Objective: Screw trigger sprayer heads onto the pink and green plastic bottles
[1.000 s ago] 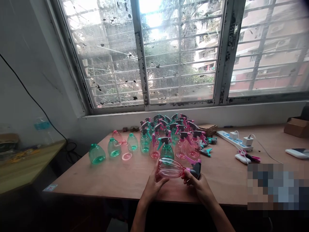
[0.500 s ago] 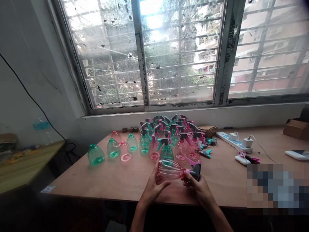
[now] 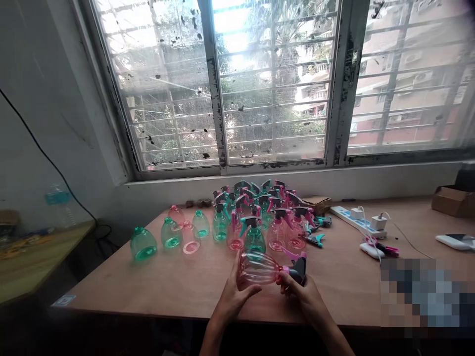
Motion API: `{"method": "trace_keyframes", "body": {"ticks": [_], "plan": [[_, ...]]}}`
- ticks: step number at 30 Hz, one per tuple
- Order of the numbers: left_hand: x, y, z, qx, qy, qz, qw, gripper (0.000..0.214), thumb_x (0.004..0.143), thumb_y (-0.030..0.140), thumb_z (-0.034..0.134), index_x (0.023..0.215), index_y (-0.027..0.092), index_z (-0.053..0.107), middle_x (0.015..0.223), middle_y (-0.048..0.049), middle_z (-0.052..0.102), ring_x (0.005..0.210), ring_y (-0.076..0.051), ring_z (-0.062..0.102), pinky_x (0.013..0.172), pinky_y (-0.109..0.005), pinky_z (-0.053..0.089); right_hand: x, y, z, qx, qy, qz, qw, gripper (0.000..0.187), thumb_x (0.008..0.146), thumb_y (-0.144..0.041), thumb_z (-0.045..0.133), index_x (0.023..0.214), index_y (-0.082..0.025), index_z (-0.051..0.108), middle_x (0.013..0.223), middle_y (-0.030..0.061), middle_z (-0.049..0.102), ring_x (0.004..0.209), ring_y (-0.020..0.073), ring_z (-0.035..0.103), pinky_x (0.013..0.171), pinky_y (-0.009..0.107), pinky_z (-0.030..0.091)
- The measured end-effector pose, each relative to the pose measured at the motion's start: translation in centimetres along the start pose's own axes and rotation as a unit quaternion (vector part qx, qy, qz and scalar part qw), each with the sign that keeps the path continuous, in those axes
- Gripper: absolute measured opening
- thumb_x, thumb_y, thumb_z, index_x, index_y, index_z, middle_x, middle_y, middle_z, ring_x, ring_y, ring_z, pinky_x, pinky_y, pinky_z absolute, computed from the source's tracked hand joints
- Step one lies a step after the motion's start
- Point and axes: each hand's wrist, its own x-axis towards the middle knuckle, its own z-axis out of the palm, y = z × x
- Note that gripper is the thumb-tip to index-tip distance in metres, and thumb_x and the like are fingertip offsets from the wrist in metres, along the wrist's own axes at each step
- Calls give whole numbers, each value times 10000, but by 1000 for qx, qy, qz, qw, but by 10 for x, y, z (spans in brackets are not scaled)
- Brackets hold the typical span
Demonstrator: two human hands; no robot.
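Observation:
I hold a clear pink spray bottle [image 3: 260, 268] on its side just above the wooden table [image 3: 156, 287]. My left hand [image 3: 234, 292] cups the bottle's round body from below. My right hand [image 3: 302, 292] grips the neck and the dark grey trigger head [image 3: 298, 270] with its pink lever. Behind the bottle stands a cluster of finished pink and teal spray bottles [image 3: 260, 217].
Several capless teal and pink bottles [image 3: 143, 244] stand at the left of the table. Loose trigger heads [image 3: 315, 239] lie right of the cluster. A power strip with chargers [image 3: 358, 221], a white device [image 3: 454, 241] and a cardboard box [image 3: 451, 200] sit at the right.
The view has dropped slightly and shifted. Both hands keep hold of the pink bottle in nearly the same place, with small turns at the neck.

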Motion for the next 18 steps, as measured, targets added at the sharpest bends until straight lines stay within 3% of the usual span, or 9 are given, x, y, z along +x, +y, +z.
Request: {"method": "trace_keyframes", "body": {"ticks": [3, 5, 8, 12, 18], "plan": [[1, 2, -1, 6, 10, -3, 1000, 884, 789, 475, 834, 1538, 212, 445, 1445, -175, 623, 1419, -414, 497, 1204, -568, 356, 0, 0, 2, -9, -5, -2, 1000, 475, 734, -584, 848, 864, -137, 749, 690, 49, 725, 554, 155, 601, 503, 242, 460], [2, 3, -1, 3, 9, -3, 1000, 865, 780, 488, 836, 1518, 217, 476, 1454, -172, 621, 1423, -418, 492, 1206, -568, 353, 1, 1, 1, -18, -10, 0, 1000, 476, 741, -590, 840, 830, -130, 755, 633, 42, 708, 521, 146, 580, 502, 243, 446], [1, 3, 1, -11, -2, 1, 1000, 958, 741, 460, 870, 1559, 278, 405, 1545, -137, 545, 1424, -388, 504, 1198, -535, 385, 3, 2, 0, -26, -7, 6, 1000, 508, 790, -625, 779, 721, -123, 749, 537, 27, 652, 481, 127, 545, 480, 229, 398], [-1, 7, 4, -15, -5, 2, 1000, 999, 735, 414, 884, 1579, 305, 359, 1561, -120, 528, 1409, -371, 525, 1192, -522, 401, 2, 3, -1, -26, -4, 7, 1000, 530, 802, -648, 751, 721, -124, 744, 533, 23, 644, 470, 126, 541, 468, 226, 383], [1, 13, 1, -10, -1, 10, 1000, 808, 794, 465, 832, 1493, 216, 511, 1385, -147, 686, 1361, -397, 569, 1205, -551, 366, 4, 7, 1, -22, -8, -2, 1000, 517, 728, -603, 840, 899, -131, 717, 671, 53, 734, 520, 157, 591, 497, 255, 443]]}}
